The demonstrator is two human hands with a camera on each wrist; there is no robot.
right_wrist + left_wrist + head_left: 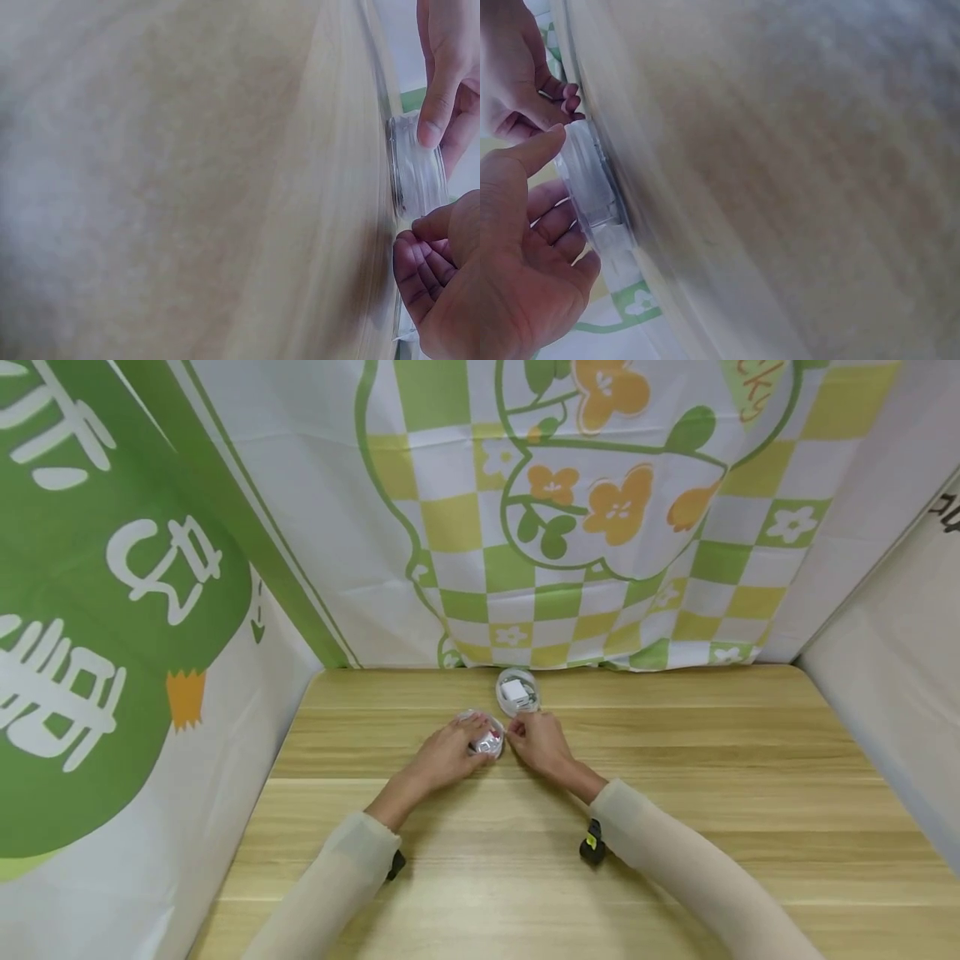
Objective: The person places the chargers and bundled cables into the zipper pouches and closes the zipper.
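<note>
A round, clear plastic container (pixel 492 742) sits on the table near its far edge, with something pink and silvery showing in it. My left hand (pixel 446 753) grips it from the left, thumb on the near side and fingers over the top. From the right, my right hand (pixel 542 745) has thumb and index fingertips pinched together at the container's edge. In the right wrist view these fingertips touch the rim of the container (pixel 420 169); what lies between them is too small to make out. The left wrist view shows the container (pixel 585 169) whitish and see-through from the side.
Just behind my right hand lies a second round, clear container (pixel 501 695) with a white charger plug (pixel 514 691) in it. A patterned cloth (pixel 555 602) hangs along the far edge of the wooden table (pixel 712 827). Printed cloth walls stand at left and right.
</note>
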